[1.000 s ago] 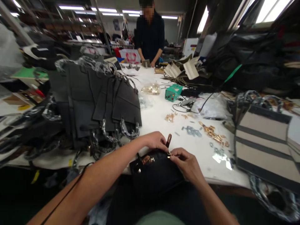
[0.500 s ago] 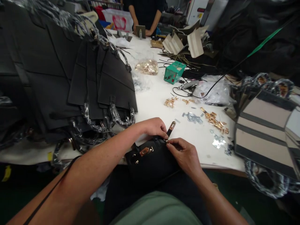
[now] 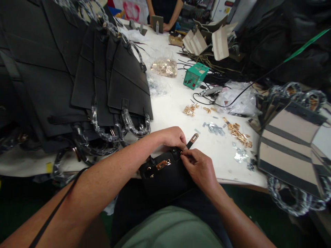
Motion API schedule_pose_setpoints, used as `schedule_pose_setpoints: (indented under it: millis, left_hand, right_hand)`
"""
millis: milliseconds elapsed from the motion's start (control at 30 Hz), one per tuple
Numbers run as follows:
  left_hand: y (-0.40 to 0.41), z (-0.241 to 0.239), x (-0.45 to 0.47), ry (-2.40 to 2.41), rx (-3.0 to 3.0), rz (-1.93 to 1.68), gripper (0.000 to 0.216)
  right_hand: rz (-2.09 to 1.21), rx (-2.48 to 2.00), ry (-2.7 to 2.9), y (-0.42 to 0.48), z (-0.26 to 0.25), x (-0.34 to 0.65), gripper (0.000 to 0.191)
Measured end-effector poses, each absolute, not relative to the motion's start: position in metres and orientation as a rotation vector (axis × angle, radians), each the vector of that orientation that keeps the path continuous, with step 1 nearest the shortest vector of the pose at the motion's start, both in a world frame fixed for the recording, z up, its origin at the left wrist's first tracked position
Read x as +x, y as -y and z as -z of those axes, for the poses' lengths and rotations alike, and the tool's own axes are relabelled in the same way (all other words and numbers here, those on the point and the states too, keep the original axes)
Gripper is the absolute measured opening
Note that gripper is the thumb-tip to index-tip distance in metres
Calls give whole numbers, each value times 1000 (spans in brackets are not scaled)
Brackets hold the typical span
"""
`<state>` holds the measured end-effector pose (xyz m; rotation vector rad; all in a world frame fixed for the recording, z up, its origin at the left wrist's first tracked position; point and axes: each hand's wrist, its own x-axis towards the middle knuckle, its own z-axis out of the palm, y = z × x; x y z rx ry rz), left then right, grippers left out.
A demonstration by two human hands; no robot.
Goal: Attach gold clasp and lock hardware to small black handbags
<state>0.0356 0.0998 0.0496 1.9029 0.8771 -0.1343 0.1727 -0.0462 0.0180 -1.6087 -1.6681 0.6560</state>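
Pinching a tiny gold piece (image 3: 183, 152) on the black bag (image 3: 165, 174), the right hand (image 3: 200, 167) is risking dropping it if fingers slip, while the left hand (image 3: 172, 137) is gripping the strap (image 3: 191, 140).

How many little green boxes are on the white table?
1. The green box sits far up the table, beside tangled black cables, well beyond the two hands working on the black bag. Others may hide under the clutter.

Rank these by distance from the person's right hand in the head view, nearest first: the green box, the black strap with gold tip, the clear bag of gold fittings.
1. Black strap with gold tip, just above the right hand.
2. Green box, farther up the table.
3. Clear bag of gold fittings, up and leftward, slightly farther.
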Motion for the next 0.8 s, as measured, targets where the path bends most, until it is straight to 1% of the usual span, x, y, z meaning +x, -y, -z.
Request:
schedule_pose_setpoints:
  millis: [200, 333, 633, 800]
  left_hand:
    - [-106, -57, 24, -733, 1784, 187, 51]
    - [-107, -56, 24, -733, 1733, 195, 60]
    - [-101, -53, 29, -840, 1511, 195, 51]
    - [-92, -59, 29, -886, 1510, 213, 46]
  right_hand:
    - [-733, -1614, 1562, 48, -15, 174, 13]
    - [-754, -1582, 1553, 46, -18, 174, 11]
    - [-753, -1496, 1537, 50, -12, 177, 9]
    - [-736, -1425, 1585, 55, -7, 179, 9]
